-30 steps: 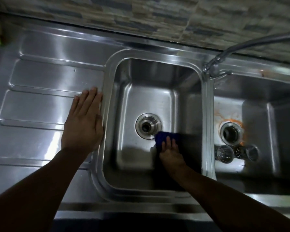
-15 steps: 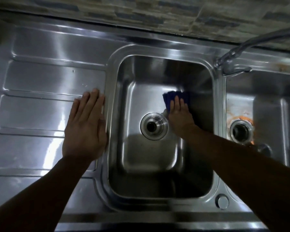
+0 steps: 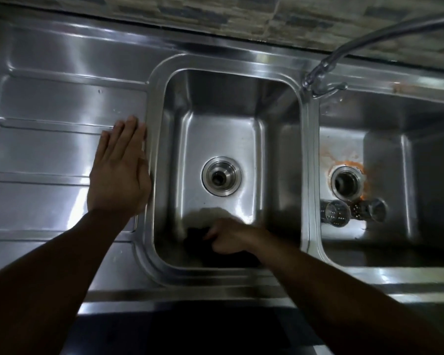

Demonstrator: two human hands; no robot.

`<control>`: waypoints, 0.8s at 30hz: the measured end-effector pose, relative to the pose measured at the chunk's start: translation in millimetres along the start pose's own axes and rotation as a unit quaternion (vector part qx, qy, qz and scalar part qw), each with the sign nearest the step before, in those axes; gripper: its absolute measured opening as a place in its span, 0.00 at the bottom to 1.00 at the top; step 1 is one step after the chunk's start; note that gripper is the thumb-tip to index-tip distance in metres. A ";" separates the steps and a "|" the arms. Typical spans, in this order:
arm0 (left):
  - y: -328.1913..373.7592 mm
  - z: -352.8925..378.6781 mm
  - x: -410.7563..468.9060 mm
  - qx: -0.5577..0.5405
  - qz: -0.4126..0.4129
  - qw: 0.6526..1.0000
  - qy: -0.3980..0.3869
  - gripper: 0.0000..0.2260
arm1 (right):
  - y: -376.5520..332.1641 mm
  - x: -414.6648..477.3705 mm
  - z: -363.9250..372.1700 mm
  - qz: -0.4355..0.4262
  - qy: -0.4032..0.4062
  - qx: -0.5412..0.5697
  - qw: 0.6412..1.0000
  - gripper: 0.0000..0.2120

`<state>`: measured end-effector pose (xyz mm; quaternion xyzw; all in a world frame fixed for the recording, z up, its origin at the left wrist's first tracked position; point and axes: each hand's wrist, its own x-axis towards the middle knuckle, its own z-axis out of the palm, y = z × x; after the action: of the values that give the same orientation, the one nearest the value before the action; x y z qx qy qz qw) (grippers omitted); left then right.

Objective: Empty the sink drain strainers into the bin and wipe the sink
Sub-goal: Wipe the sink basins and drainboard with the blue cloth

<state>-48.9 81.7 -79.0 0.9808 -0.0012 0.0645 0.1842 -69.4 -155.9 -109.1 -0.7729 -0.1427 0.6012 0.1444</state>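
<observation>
Pressing a dark cloth (image 3: 196,235) against the left basin's (image 3: 223,129) near floor, right hand (image 3: 228,238) curled, grip closed on it. Left hand (image 3: 119,167) flat, fingers together, holding nothing, on the drainboard (image 3: 49,149).

Cloth (image 3: 194,235) lost in shadow under right hand (image 3: 228,237); tap (image 3: 369,39) spout cut off right.

Glossy brushed-steel sink (image 3: 231,80), perforated metal strainers (image 3: 335,212)
</observation>
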 end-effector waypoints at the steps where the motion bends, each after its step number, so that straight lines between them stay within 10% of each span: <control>1: 0.4 0.2 -0.4 0.000 0.000 1.000 0.004 0.24 | -17.2 6.1 4.7 -0.021 -0.001 0.043 0.999 0.17; 8: 2.6 -2.0 0.2 0.000 -0.008 1.000 -0.006 0.24 | -26.3 3.3 26.2 -0.131 0.036 -0.064 0.989 0.20; 15: 2.5 -4.3 1.6 0.000 -0.013 0.999 -0.030 0.25 | 56.1 -29.6 -15.8 -0.021 0.046 -0.193 0.980 0.09; 17: 2.5 -4.1 0.9 -0.001 -0.013 1.000 -0.027 0.25 | 56.3 -30.8 -16.2 -0.042 0.016 -0.413 0.910 0.13; 24: -3.5 1.4 1.0 0.001 -0.006 1.000 -0.025 0.25 | 51.4 3.7 -140.9 0.166 0.219 -0.473 0.837 0.20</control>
<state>-47.7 84.5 -81.4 0.9822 0.0005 0.0391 0.1835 70.6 -208.9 -99.5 -0.8710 -0.2432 0.2902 -0.3131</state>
